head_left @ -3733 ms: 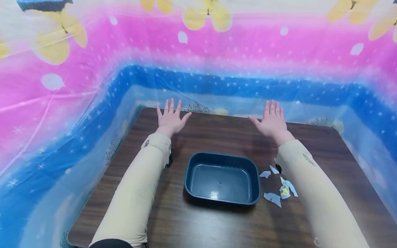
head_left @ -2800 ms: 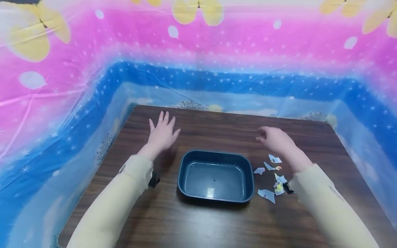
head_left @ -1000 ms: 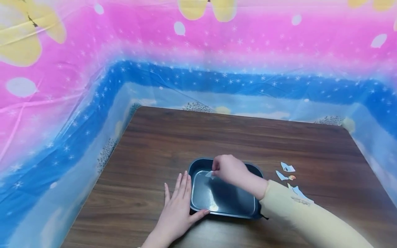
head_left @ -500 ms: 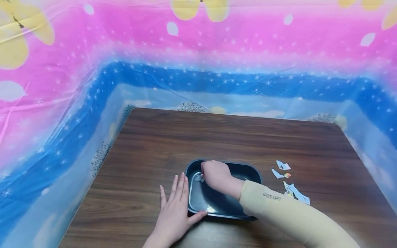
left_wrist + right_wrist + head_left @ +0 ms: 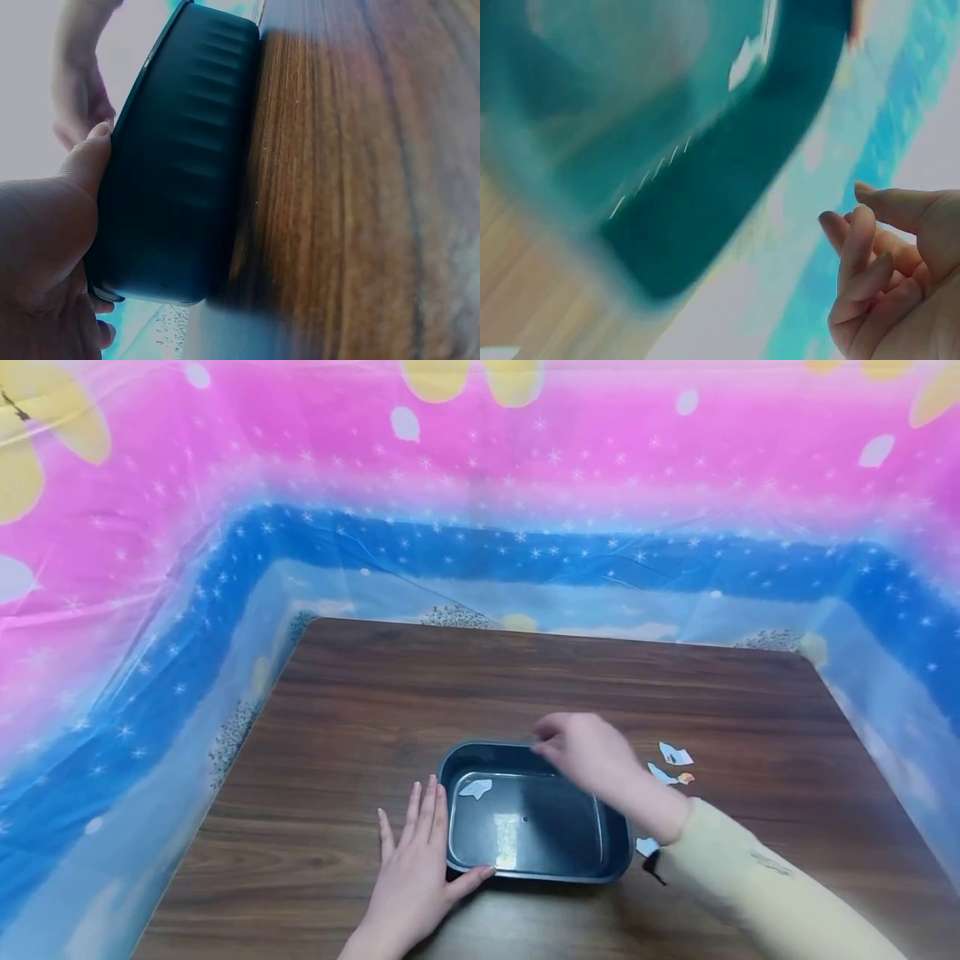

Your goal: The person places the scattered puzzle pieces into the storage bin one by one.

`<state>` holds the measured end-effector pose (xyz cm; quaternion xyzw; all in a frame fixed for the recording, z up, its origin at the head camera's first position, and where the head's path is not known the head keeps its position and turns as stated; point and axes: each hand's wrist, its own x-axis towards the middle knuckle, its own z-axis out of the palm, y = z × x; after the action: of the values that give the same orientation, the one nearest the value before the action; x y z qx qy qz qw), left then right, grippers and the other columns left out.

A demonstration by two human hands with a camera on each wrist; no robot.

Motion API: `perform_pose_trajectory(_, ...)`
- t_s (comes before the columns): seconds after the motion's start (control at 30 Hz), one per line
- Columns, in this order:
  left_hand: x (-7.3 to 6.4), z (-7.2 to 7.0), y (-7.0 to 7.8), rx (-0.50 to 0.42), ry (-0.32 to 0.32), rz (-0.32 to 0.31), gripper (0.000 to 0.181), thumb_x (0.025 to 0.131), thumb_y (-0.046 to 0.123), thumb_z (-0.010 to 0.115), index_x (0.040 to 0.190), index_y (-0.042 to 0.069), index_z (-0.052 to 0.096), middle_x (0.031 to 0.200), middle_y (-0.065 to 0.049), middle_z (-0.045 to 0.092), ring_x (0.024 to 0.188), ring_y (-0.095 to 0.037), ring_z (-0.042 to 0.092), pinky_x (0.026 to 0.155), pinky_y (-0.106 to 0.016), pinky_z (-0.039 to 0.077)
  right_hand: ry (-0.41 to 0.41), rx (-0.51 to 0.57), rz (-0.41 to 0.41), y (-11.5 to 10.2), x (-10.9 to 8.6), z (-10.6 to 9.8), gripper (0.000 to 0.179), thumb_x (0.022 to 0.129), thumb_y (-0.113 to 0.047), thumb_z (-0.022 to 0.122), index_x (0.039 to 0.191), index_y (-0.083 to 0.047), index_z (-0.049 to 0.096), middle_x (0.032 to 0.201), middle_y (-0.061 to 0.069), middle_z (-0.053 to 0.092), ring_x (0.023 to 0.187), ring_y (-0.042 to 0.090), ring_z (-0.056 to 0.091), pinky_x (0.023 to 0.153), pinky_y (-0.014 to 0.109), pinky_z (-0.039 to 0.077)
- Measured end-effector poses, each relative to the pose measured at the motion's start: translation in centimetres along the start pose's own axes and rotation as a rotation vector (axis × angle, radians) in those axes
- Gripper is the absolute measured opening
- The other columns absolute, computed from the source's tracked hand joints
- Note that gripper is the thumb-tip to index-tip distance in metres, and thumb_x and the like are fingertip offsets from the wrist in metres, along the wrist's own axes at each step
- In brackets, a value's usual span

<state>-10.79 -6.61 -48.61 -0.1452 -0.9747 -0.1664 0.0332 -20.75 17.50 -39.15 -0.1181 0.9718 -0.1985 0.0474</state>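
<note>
A dark rectangular plastic basin (image 5: 525,875) sits on the table. My left hand (image 5: 408,877) steadies its near-left corner, fingers straight along the left side and thumb touching the front rim. In the left wrist view the thumb (image 5: 86,161) lies against the basin's edge. One torn paper scrap (image 5: 476,788) lies on the basin floor at the left. Above the basin's far rim is my right hand (image 5: 588,752), blurred in the head view. Its fingers are loosely bent and hold nothing, as the right wrist view of the hand (image 5: 896,270) shows.
To the basin's right, several paper scraps lie on the brown wooden table (image 5: 360,693): a white one (image 5: 675,754), a narrow one (image 5: 660,774) and one by the basin wall (image 5: 647,847). The right forearm (image 5: 772,877) partly covers that area. A printed cloth (image 5: 480,560) surrounds the table.
My right hand took a paper scrap from the right, carried it into the basin and let go, then rose back rightward. My left hand came down to the basin's left corner and stays there.
</note>
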Motion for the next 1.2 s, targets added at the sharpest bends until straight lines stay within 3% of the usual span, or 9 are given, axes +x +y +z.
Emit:
perform_pose_trajectory(0.13,0.0,0.1,-0.1,0.003,0.005,0.002,0.116,0.082,0.078,0.061,0.158,-0.004,0.028,0.167,-0.018,0.02,0.154,-0.037,0.017,0.112,-0.076,0.011,0.004,0.072,0.134,6.5,-1.7,-1.6,0.032,0.097,-0.021,0.071,0.122,-0.002,0.07,0.103,0.011,0.073,0.088,0.024,0.069,0.073,0.043,0.056)
perform_pose_trajectory(0.27,0.1,0.1,-0.1,-0.007,0.001,-0.003,0.116,0.082,0.078,0.061,0.158,-0.004,0.028,0.167,-0.019,0.02,0.154,-0.037,0.018,0.112,-0.077,0.011,-0.033,0.083,0.27,13.7,-3.5,-1.1,0.038,0.096,-0.02,0.072,0.123,0.006,0.067,0.105,0.019,0.07,0.09,0.03,0.066,0.075,0.048,0.055)
perform_pose_trajectory(0.33,0.1,0.1,-0.1,-0.011,-0.002,-0.008,0.116,0.082,0.078,0.061,0.158,-0.004,0.028,0.167,-0.019,0.02,0.154,-0.037,0.018,0.112,-0.077,0.011,-0.053,0.091,0.323,16.3,-4.3,-0.5,0.04,0.094,-0.021,0.074,0.121,0.008,0.067,0.105,0.021,0.068,0.09,0.032,0.064,0.077,0.049,0.053)
perform_pose_trajectory(0.43,0.0,0.0,0.0,-0.013,-0.008,-0.014,0.116,0.082,0.079,0.061,0.158,-0.004,0.029,0.167,-0.019,0.02,0.154,-0.037,0.018,0.112,-0.077,0.011,-0.061,0.095,0.348,18.4,-4.9,0.5,0.04,0.092,-0.023,0.077,0.117,0.007,0.068,0.102,0.022,0.068,0.09,0.033,0.062,0.08,0.052,0.052)
perform_pose_trajectory(0.63,-0.2,-0.2,0.0,-0.023,-0.006,-0.011,0.117,0.082,0.076,0.063,0.158,-0.004,0.027,0.168,-0.018,0.018,0.154,-0.036,0.019,0.111,-0.077,0.012,-0.018,0.047,0.285,18.8,-4.7,2.0,0.028,0.091,-0.017,0.077,0.109,0.004,0.07,0.101,0.021,0.065,0.094,0.035,0.059,0.083,0.054,0.049)
perform_pose_trajectory(0.8,0.0,-0.2,0.1,-0.033,-0.013,-0.006,0.116,0.083,0.075,0.064,0.158,-0.005,0.027,0.168,-0.018,0.017,0.154,-0.036,0.018,0.111,-0.078,0.012,0.002,0.008,0.31,18.0,-4.6,2.3,0.015,0.091,-0.01,0.075,0.092,0.001,0.064,0.094,0.017,0.055,0.089,0.033,0.052,0.08,0.05,0.047)
perform_pose_trajectory(1.03,0.0,-0.3,0.1,-0.035,-0.03,-0.017,0.116,0.083,0.075,0.064,0.158,-0.005,0.026,0.168,-0.019,0.017,0.154,-0.036,0.018,0.111,-0.078,0.012,-0.031,0.027,0.338,17.4,-4.7,2.1,0.023,0.095,-0.015,0.072,0.1,-0.002,0.054,0.093,0.017,0.066,0.077,0.027,0.06,0.065,0.042,0.048)
perform_pose_trajectory(1.2,0.0,-0.3,0.1,-0.028,-0.037,-0.016,0.116,0.083,0.075,0.064,0.159,-0.004,0.025,0.168,-0.019,0.016,0.154,-0.036,0.019,0.111,-0.078,0.012,0.06,0.076,0.296,15.9,-4.7,1.3,0.023,0.097,-0.022,0.071,0.104,-0.003,0.061,0.095,0.016,0.07,0.077,0.025,0.061,0.062,0.038,0.047)
